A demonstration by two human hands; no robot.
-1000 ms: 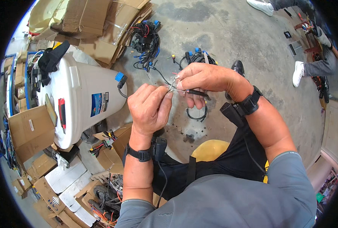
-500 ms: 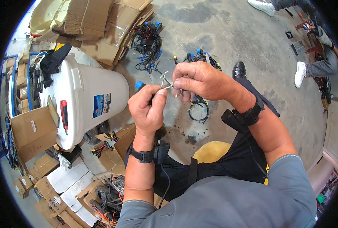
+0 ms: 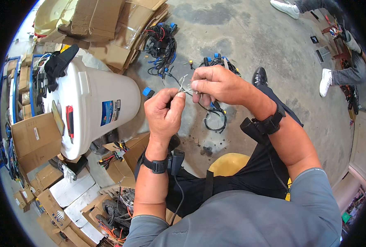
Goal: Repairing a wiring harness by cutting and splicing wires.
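Pale wires (image 3: pixel 182 83), held up above the floor (image 3: pixel 269 45) between left hand (image 3: pixel 163 112) and right hand (image 3: pixel 218 85), fingertips (image 3: pixel 179 99) of both pinched tight on them. Down beyond, black coiled cable (image 3: pixel 216 130); to the left, white bin (image 3: pixel 123 92); farther off, tangled cable bundle (image 3: pixel 160 46) beside stacked cardboard (image 3: pixel 104 22) at far left.

Floor (image 3: pixel 249 31): grey concrete, stained | tangled black cable bundle (image 3: pixel 160 44) | cable coil (image 3: pixel 215 130) | dark scraps (image 3: pixel 207 150)

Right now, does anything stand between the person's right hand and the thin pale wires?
Nothing visible does: the right hand grips the thin pale wires directly, and they run across to the pinching left hand.
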